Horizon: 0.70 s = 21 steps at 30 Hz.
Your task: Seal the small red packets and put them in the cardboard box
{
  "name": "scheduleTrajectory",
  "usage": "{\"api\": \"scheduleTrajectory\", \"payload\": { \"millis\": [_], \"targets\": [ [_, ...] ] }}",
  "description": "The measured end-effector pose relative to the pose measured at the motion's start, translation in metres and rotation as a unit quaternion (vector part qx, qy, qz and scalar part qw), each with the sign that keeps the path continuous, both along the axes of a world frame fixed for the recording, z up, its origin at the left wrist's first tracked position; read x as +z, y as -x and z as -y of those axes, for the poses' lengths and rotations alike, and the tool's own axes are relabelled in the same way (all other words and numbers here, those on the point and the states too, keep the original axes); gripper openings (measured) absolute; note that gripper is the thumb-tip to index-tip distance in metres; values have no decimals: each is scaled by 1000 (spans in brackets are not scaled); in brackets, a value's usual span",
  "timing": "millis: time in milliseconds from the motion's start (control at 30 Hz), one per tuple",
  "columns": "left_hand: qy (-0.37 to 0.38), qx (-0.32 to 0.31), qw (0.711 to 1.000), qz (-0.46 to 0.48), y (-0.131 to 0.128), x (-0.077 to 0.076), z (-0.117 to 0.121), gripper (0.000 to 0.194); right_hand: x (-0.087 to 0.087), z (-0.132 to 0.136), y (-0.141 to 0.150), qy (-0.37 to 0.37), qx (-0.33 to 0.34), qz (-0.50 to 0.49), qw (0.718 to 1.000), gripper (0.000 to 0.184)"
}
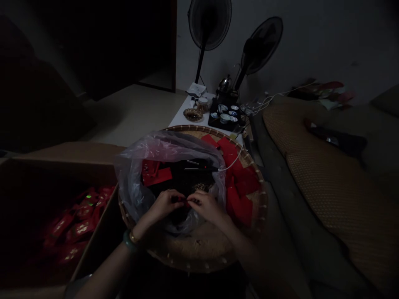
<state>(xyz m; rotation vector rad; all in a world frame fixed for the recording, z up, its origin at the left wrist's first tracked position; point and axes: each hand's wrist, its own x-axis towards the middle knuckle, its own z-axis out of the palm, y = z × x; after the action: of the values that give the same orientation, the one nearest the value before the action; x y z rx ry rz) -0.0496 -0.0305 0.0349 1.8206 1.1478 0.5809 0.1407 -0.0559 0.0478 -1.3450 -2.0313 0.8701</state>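
Over an open clear plastic bag (146, 145), my left hand (168, 204) and my right hand (205, 205) meet with fingertips pinched together. Between them a small red thing (187, 203) barely shows; the dim light hides its kind. Just beyond my right hand lies a small heap of brownish bits (202, 187). Behind the fingers, across the bag's dark inside, rests a slim dark tool (204, 167) with a red light and a white cord. Red packets (160, 176) lie at the bag's left. Everything sits on a round woven bamboo tray (199, 245).
Flat red pouches (238, 203) cover the tray's right side. At left stands a cardboard box (71, 151) with filled red packets (82, 226). Ahead, a white table (181, 116) bears a tea tray (215, 122) with cups. Two fans (210, 25) stand behind; a sofa (327, 178) is at right.
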Motion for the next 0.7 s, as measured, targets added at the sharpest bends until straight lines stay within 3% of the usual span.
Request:
{"api": "scheduleTrajectory", "payload": {
  "millis": [133, 267, 367, 500, 600, 700],
  "targets": [
    [-11, -8, 1000, -23, -5, 1, 0, 16, 4, -2, -1, -1, -10, -23, 1000, 9],
    [-10, 14, 999, -31, -3, -3, 0, 21, 7, -8, -10, 8, -116, -107, 987, 8],
    [-12, 36, 999, -31, 0, -8, -1, 23, 6, -11, -19, -11, -172, -104, 980, 14],
    [-11, 56, 998, -16, -1, -8, -1, 20, -2, -7, -16, 4, -97, -50, 994, 39],
    [13, 69, 997, 19, -3, -4, -2, 18, -12, -7, -6, 20, -55, -39, 998, 24],
    [95, 82, 988, 90, -6, -2, -5, 25, -21, -15, 0, 73, -90, -98, 988, 10]
  ]
}}
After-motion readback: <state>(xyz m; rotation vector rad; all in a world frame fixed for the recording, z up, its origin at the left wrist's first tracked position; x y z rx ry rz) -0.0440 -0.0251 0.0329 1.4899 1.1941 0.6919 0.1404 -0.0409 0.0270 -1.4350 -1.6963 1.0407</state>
